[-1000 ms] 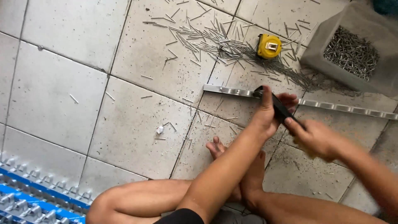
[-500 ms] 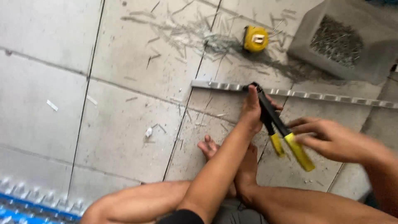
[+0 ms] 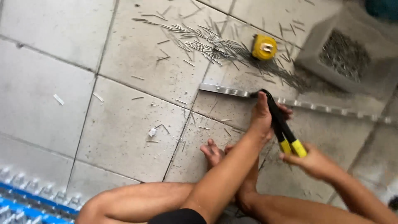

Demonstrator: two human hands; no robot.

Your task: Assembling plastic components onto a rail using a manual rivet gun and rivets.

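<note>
A black hand riveter with yellow-tipped handles (image 3: 282, 126) is held over a long, thin silver metal strip with evenly spaced notches (image 3: 232, 91), which lies flat on the pale grey tiled floor (image 3: 124, 124) and runs off towards the right edge. The left hand (image 3: 265, 114) is closed around the upper part of the tool, near its head, where the head meets the strip. The right hand (image 3: 313, 161) is closed on the yellow ends of the handles, which are seen close together. Beyond the strip, a spread of thin grey metal pins (image 3: 207, 41) is scattered over the tiles, and a round yellow tape measure (image 3: 264, 47) rests among them. A grey square container filled with small metal pieces (image 3: 344, 56) stands at the upper right, well apart from the hands. Bare legs and a foot (image 3: 213, 151) are folded on the floor beneath the arms. A blue rack with clear parts (image 3: 25, 199) is seen at the lower left corner.
</note>
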